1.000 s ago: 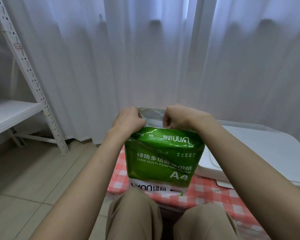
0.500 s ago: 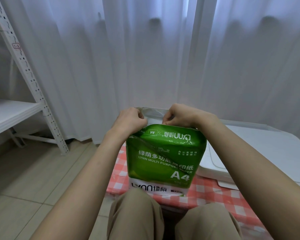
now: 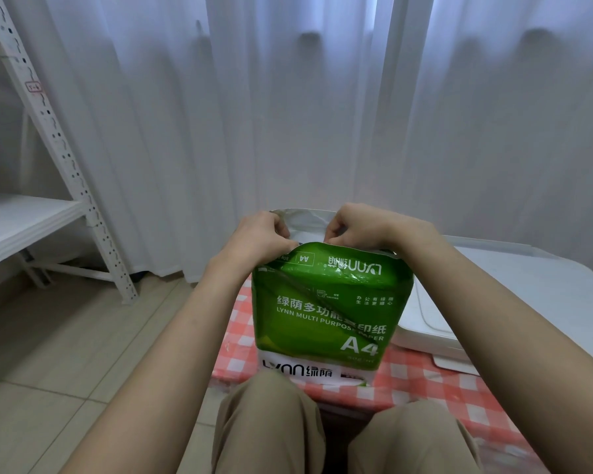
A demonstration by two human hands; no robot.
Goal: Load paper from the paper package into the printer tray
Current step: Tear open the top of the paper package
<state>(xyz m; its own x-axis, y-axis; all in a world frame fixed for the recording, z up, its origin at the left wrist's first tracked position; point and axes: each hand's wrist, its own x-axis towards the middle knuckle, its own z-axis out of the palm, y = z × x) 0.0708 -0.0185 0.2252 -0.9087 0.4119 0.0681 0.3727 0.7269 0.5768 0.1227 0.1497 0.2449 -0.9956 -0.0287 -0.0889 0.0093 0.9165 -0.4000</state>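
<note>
A green and white A4 paper package stands upright on the checked tablecloth in front of my knees. My left hand pinches the top edge of its wrapper at the left. My right hand pinches the same edge at the right. Between the hands the wrapper's silvery inner flap stands up behind the green front. The sheets inside are hidden. A white printer lies flat to the right of the package, partly behind my right forearm; I cannot make out its tray.
A red and white checked cloth covers the low table. White curtains hang close behind it. A white metal shelf rack stands at the left on the tiled floor. My knees in beige trousers sit below the table edge.
The green front of the wrapper has bulged and slipped a little lower while both hands keep their pinch at the top edge. The hands have barely moved.
</note>
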